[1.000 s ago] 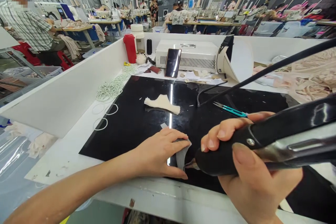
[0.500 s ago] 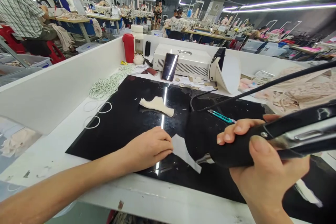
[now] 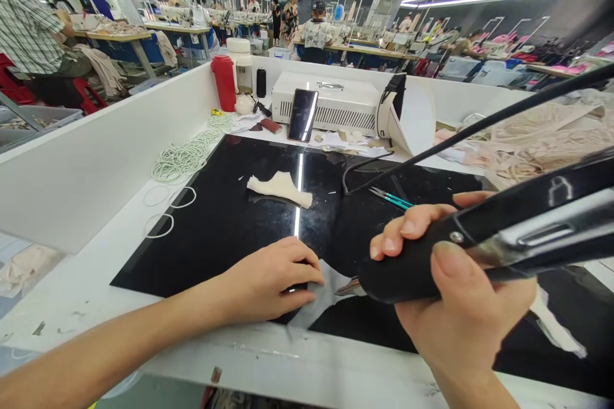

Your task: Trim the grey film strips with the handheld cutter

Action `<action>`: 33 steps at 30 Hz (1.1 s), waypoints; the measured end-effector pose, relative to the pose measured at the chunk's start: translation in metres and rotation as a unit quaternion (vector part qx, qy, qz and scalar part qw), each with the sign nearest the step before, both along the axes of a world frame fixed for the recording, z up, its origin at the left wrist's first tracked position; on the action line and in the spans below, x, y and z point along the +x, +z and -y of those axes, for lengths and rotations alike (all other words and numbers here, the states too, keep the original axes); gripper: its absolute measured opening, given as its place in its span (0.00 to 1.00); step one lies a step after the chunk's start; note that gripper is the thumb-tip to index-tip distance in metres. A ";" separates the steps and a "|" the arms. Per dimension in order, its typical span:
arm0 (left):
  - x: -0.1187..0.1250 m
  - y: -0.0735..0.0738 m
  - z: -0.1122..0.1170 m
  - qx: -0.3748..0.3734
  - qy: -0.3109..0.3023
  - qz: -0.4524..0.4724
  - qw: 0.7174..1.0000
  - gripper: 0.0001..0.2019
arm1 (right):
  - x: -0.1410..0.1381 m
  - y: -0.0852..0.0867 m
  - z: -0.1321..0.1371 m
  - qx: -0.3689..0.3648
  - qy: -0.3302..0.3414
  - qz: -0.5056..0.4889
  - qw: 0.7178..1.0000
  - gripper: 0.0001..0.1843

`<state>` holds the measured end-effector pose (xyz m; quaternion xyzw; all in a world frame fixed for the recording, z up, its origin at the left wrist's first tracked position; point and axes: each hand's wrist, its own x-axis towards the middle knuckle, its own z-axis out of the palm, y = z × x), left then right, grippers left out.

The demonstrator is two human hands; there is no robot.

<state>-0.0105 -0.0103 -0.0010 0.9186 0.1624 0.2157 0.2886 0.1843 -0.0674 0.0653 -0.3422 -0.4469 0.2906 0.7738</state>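
Note:
My right hand point(image 3: 451, 294) is wrapped round the black handle of a corded hand tool point(image 3: 503, 230); its metal tip point(image 3: 346, 287) touches a small grey fabric piece point(image 3: 322, 297) on the black glossy work surface point(image 3: 230, 217). My left hand point(image 3: 268, 278) lies on the left edge of that fabric, fingers bent and pressing it down at the near edge of the surface. A cream fabric piece point(image 3: 279, 188) lies further back on the black surface. Teal scissors point(image 3: 391, 198) rest beyond my right hand.
White walls point(image 3: 96, 160) border the bench. White elastic rings point(image 3: 180, 156) pile at the left. At the back stand a red bottle point(image 3: 224, 82), a white machine box point(image 3: 330, 104) with a phone point(image 3: 302, 115) leaning on it, and beige fabric heaps point(image 3: 537, 140) at right. Other workers sit at distant tables.
The tool tip moved back left onto the grey fabric. My left hand shifted slightly toward the near edge with the fabric. The view drifted a little.

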 end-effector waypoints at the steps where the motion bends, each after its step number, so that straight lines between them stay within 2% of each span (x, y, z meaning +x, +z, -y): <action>1: 0.000 0.001 0.000 -0.003 0.000 -0.002 1.000 0.11 | -0.001 -0.002 0.002 -0.002 0.007 0.006 1.000 0.22; 20: 0.001 0.001 0.000 -0.017 0.009 -0.002 1.000 0.11 | 0.000 -0.009 0.010 0.000 0.026 0.033 0.999 0.20; 23: 0.001 0.001 0.002 -0.010 0.004 0.006 1.000 0.12 | 0.003 -0.008 0.003 0.011 0.002 0.041 0.999 0.20; 28: 0.001 0.002 0.005 -0.002 -0.024 -0.013 1.000 0.19 | 0.004 -0.002 -0.003 0.001 -0.049 0.015 0.999 0.20; 33: 0.002 0.002 0.005 -0.004 -0.033 -0.021 0.999 0.21 | -0.001 0.000 0.007 -0.012 -0.002 0.001 1.000 0.22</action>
